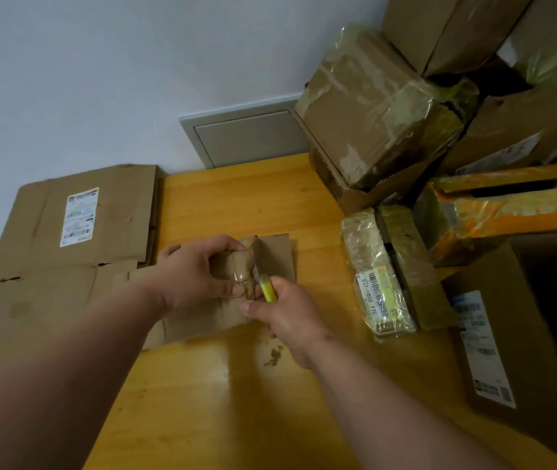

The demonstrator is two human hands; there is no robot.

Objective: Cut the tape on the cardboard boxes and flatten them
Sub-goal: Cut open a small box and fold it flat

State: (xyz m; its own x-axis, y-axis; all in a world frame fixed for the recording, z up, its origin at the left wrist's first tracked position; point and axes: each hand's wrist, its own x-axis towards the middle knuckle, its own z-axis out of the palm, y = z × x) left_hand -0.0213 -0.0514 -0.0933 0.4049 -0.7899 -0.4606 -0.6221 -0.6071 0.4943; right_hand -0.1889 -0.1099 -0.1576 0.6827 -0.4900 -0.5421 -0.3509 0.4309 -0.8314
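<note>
- The left hand (199, 271) is gripping a small cardboard box (241, 266) wrapped in clear tape, fingers curled over its top and the thumb pressing on its near end; this grip is closing fully round the box.
- The right hand (284, 317) is holding a yellow utility knife (267, 288), fingers wrapping round the handle, with the blade end touching the taped right side of the small box.
- The small box is sitting near the middle of the wooden bench (223, 401), resting on a flattened piece of cardboard (209, 320) that is lying under both hands.
- A larger flattened box (77, 222) with a white shipping label is lying at the bench's left edge, by the wall.
- A tape-wrapped parcel (385, 269) bearing a barcode sticker is lying just right of the knife hand, well apart from the small box.
- More unopened boxes are piling up at the far right: a taped brown box (378, 110) sitting in an open carton, an orange-taped box (507, 212), and a brown box with a label (507, 351) nearest the camera.
- Small brown crumbs (273, 356) are lying on the bench beneath the right wrist.
</note>
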